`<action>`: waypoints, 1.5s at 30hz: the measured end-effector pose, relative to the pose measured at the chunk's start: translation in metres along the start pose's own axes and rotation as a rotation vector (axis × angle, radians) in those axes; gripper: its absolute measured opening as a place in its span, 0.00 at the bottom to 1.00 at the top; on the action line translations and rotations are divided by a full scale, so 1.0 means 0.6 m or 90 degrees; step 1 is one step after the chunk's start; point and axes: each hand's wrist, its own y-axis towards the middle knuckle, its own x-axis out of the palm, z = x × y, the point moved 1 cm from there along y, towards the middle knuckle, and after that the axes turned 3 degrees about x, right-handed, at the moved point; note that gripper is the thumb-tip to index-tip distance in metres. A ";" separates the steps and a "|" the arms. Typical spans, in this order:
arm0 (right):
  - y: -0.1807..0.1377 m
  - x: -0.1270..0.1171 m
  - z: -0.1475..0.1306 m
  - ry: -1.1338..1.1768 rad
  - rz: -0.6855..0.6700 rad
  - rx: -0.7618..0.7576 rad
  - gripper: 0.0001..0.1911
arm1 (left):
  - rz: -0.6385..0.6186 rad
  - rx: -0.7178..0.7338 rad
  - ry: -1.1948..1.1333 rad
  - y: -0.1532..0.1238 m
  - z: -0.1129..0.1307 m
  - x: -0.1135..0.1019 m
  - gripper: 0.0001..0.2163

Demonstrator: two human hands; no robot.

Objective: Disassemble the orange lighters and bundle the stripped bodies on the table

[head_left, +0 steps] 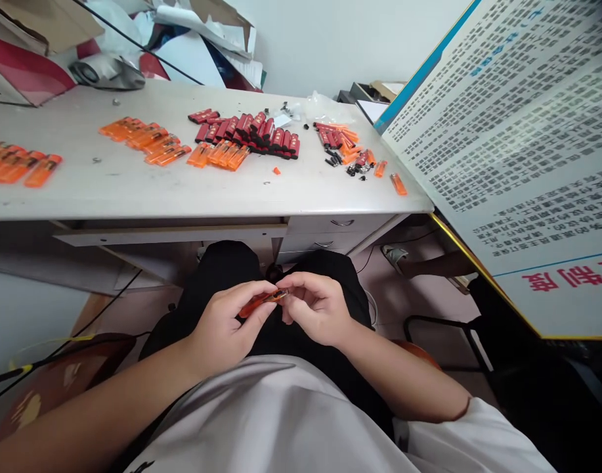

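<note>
Above my lap, my left hand is closed around an orange lighter, thumb on one side and fingers on the other. The lighter lies nearly level, its metal end pointing right. My right hand pinches at that metal end with thumb and forefinger; whether a small loose part sits between them is hidden. On the desk beyond are rows of orange lighters and a heap of red lighters with black ends. A mixed pile of orange and red lighters lies farther right.
Small black parts and a clear plastic bag lie on the desk's right side. A large printed board leans in from the right. Papers and boxes crowd the back left. Another person's leg and shoe show beneath the board.
</note>
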 end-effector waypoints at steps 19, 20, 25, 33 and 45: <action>0.003 -0.001 -0.004 0.104 -0.010 0.039 0.07 | 0.059 0.158 0.108 0.006 0.008 0.008 0.14; 0.003 0.000 -0.004 0.100 -0.005 0.036 0.07 | 0.059 0.153 0.105 0.007 0.008 0.009 0.14; 0.002 0.000 -0.003 0.061 0.033 -0.001 0.07 | 0.068 0.120 0.093 0.010 0.012 0.017 0.15; 0.007 -0.015 -0.012 0.052 0.007 -0.073 0.08 | 0.104 0.144 0.118 0.018 0.022 0.030 0.16; 0.005 -0.015 -0.017 0.040 0.043 -0.083 0.08 | 0.133 0.210 0.192 0.021 0.028 0.039 0.17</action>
